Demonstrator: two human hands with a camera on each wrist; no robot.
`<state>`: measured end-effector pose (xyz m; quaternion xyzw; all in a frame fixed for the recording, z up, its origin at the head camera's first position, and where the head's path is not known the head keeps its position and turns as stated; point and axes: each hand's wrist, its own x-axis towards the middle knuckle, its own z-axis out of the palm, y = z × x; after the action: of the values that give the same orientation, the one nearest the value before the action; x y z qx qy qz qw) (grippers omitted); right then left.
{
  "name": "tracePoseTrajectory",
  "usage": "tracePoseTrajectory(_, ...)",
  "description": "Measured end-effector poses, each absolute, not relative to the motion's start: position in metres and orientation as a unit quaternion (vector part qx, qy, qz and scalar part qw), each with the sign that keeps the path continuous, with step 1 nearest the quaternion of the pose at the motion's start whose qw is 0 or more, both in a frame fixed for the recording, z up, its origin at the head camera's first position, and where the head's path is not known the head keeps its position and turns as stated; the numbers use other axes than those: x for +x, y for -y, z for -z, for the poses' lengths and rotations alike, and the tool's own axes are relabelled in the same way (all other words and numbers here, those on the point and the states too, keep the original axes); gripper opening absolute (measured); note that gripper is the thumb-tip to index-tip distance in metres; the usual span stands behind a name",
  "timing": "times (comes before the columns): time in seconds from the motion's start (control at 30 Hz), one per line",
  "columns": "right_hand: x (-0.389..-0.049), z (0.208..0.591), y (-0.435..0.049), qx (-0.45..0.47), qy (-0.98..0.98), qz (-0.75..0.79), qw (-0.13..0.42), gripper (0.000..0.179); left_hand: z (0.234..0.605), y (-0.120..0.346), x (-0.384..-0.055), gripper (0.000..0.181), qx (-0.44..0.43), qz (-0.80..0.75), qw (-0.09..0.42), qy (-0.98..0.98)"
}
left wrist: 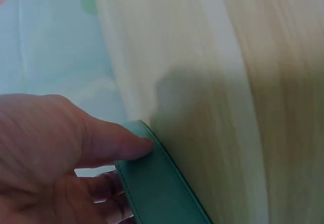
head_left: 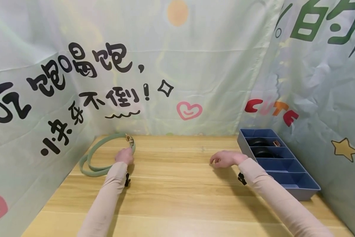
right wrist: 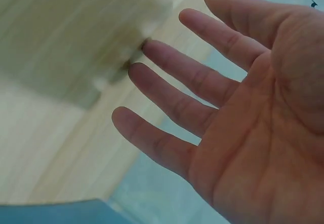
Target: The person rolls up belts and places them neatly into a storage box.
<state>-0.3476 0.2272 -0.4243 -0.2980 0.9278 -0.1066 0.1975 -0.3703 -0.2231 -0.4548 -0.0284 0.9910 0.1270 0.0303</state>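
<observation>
A green belt with a gold-toned buckle lies in a loose loop at the table's back left. My left hand grips the strap a little below the buckle; in the left wrist view the thumb presses on the flat green strap, with other fingers behind it. Away to the right, my right hand hovers low over the table beside the divided box. Its palm holds nothing, and the fingers are spread and gently bent in the right wrist view.
The blue-grey divided box stands at the right; rolled black belts fill two of its compartments. Printed cloth walls enclose the wooden table at the back and both sides.
</observation>
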Motion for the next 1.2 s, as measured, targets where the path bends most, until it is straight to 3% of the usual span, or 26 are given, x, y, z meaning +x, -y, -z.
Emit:
tracePoseTrajectory(0.43, -0.346, 0.435, -0.199, -0.340, -0.917, 0.179, 0.103, 0.022, 0.460, 0.180, -0.369, 0.022, 0.041, -0.107, 0.026, -0.993)
tracePoseTrajectory(0.7, -0.344, 0.442, -0.183, -0.361, -0.913, 0.182, 0.048, 0.020, 0.465, 0.138, -0.356, 0.020, 0.123, -0.090, -0.032, -0.988)
tracePoseTrajectory(0.9, -0.345, 0.451, -0.161, -0.376, -0.911, 0.171, -0.004, 0.036, 0.470, 0.098, -0.349, 0.022, 0.190, -0.098, -0.068, -0.975)
tracePoseTrajectory(1.07, -0.346, 0.459, -0.147, -0.370, -0.916, 0.153, -0.032, 0.052, 0.470, 0.069, -0.346, 0.013, 0.280, -0.126, -0.035, -0.951)
tracePoseTrajectory(1.2, -0.350, 0.467, -0.147, -0.355, -0.921, 0.156, -0.041, 0.041, 0.467, 0.055, -0.346, 0.009, 0.356, -0.163, 0.013, -0.920)
